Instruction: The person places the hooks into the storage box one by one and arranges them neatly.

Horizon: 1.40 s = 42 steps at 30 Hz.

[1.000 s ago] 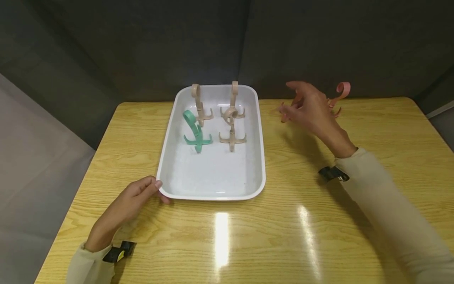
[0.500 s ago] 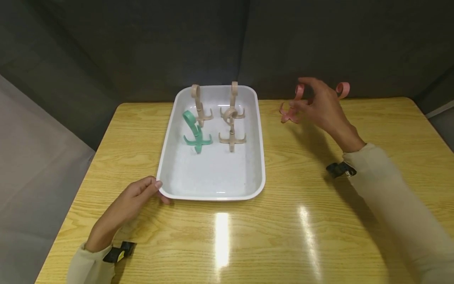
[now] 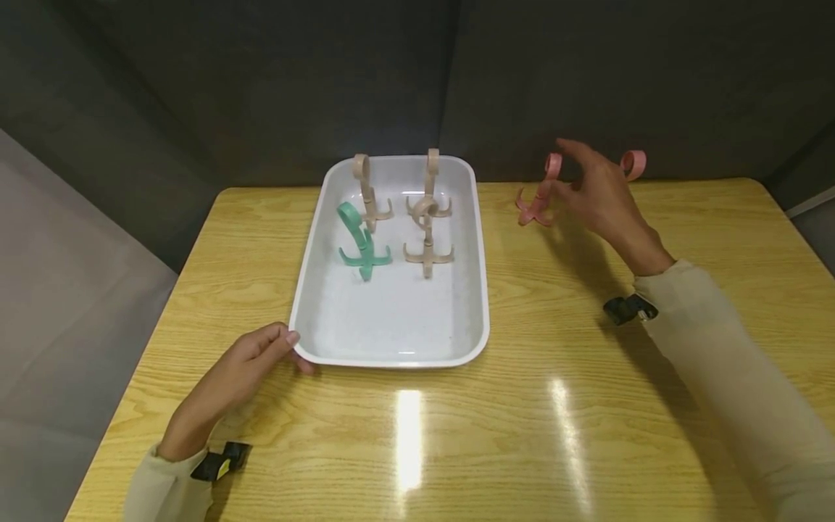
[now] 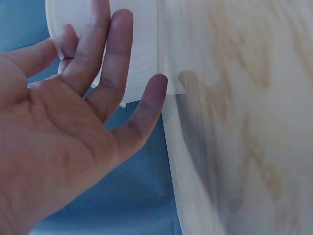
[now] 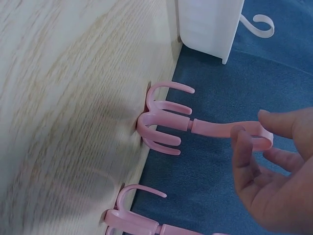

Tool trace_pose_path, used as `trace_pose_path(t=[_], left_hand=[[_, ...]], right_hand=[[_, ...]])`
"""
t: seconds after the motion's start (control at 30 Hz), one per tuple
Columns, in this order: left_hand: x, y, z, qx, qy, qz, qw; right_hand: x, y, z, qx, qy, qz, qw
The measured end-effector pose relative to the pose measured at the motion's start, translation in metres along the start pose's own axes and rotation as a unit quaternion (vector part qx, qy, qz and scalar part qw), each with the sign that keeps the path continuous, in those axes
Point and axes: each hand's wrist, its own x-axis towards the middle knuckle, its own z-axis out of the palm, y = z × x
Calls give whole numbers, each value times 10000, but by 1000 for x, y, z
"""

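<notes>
Right wrist: right hand (image 5: pixel 274 176) fingertips pinch pink hook (image 5: pixel 195 126) loop.

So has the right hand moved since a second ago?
Yes. The right hand has shifted right, away from the white tray, now pinching the nearer pink hook.

Left hand (image 3: pixel 228 377) lies low, palm down, fingers (image 4: pixel 115 58) straight and relaxed, sleeve drawn back to the wrist. Right arm reaches far forward, right hand (image 3: pixel 603 196) raised, fingertips (image 5: pixel 244 142) lightly curled in a pinch.
</notes>
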Motion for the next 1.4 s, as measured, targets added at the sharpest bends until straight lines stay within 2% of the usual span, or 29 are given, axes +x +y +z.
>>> trace_pose_path(t=[0.23,0.63,1.4], left_hand=[[1,1,0,51,-13,42,10000],[1,1,0,47,-22,33,10000],[1,1,2,-32,-26,2,10000]], right_hand=[[1,0,0,-80,1,186,9998],[0,0,4,133,91,108,9998],[2,1,6,38,291,191,9994]])
